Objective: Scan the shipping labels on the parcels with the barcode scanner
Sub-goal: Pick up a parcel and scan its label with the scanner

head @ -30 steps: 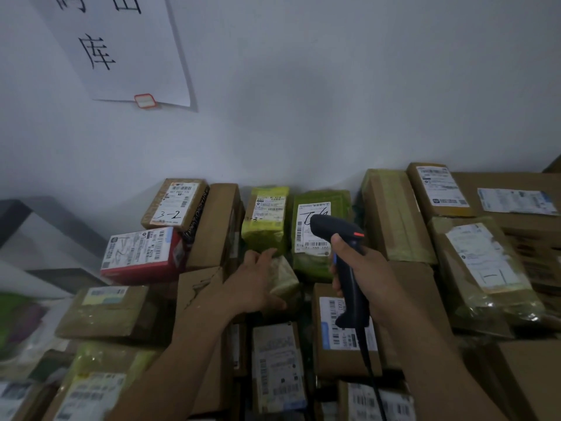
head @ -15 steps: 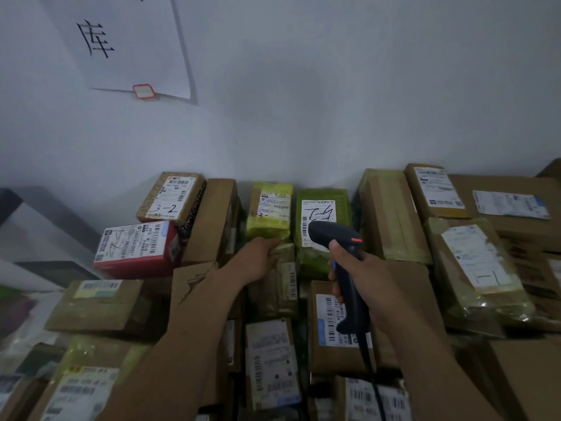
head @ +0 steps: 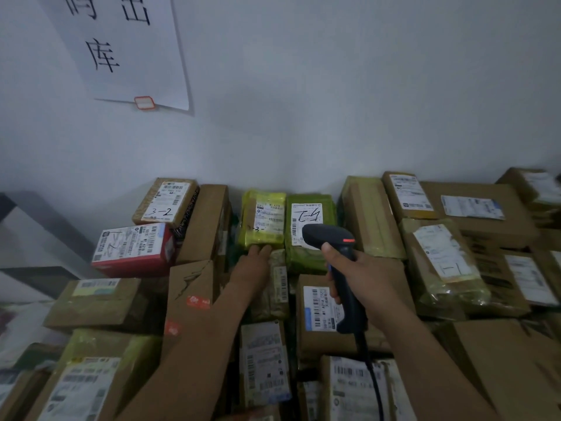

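My right hand (head: 361, 275) grips the handle of a black barcode scanner (head: 331, 241) whose head points toward the white label of a dark green parcel (head: 306, 259) against the wall. Its cable (head: 375, 387) hangs down toward me. My left hand (head: 253, 265) reaches forward, and its fingertips touch the lower edge of a yellow-green parcel (head: 264, 221) with a white label. Whether the fingers curl round that parcel cannot be seen. Several labelled parcels lie packed around both hands.
A red box (head: 133, 247) and a brown box marked 3-2 (head: 165, 202) sit at the left. Cardboard boxes (head: 473, 208) and wrapped parcels (head: 440, 262) fill the right. A paper sign (head: 121, 50) hangs on the white wall behind.
My left hand has moved from the small parcel in the middle forward to the yellow-green parcel's lower edge. The scanner has stayed aimed at the green parcel's label.
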The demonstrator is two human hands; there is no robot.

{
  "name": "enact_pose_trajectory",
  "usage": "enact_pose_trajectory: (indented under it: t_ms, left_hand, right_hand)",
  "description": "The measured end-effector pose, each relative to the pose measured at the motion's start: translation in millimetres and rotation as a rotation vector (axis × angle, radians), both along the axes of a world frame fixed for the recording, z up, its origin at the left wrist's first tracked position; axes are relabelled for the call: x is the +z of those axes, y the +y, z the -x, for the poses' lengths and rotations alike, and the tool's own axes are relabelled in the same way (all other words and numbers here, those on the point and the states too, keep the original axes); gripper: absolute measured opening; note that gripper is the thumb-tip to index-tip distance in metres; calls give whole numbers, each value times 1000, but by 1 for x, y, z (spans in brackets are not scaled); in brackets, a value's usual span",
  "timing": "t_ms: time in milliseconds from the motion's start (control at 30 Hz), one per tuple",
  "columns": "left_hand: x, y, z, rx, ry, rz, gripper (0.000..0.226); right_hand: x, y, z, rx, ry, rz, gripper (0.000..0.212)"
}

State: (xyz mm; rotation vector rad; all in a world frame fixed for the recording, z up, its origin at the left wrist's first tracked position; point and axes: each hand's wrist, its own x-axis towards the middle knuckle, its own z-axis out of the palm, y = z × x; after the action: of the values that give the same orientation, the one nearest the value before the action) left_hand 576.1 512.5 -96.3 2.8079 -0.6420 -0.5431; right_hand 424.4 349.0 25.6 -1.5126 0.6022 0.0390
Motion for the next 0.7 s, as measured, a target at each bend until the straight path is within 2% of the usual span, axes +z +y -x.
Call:
enact_pose_trajectory:
  t_ms: [167, 233, 333, 533, 633, 700]
  left_hand:
    - [2, 3, 4, 66, -61, 65, 37]
    - [7, 3, -1, 67, 37, 120, 32]
    - [10, -2, -8, 71, 133, 76, 30]
    - [-11, -3, 0, 60, 33, -112, 54]
    - [-18, 6, -2, 54, 9, -74, 71]
    - [-15, 9, 1, 74, 33, 11, 69]
  right_hand:
    - [2, 0, 6, -12, 12, 39, 45]
    - [1, 1, 7, -13, 24, 42, 45]
    - [-3, 2, 7, -17, 47, 42, 44]
    - [-4, 1, 6, -3, 69, 46, 45]
    - [-4, -3, 8, -19, 45, 41, 43]
    - [-4, -6, 10, -42, 44, 53, 42]
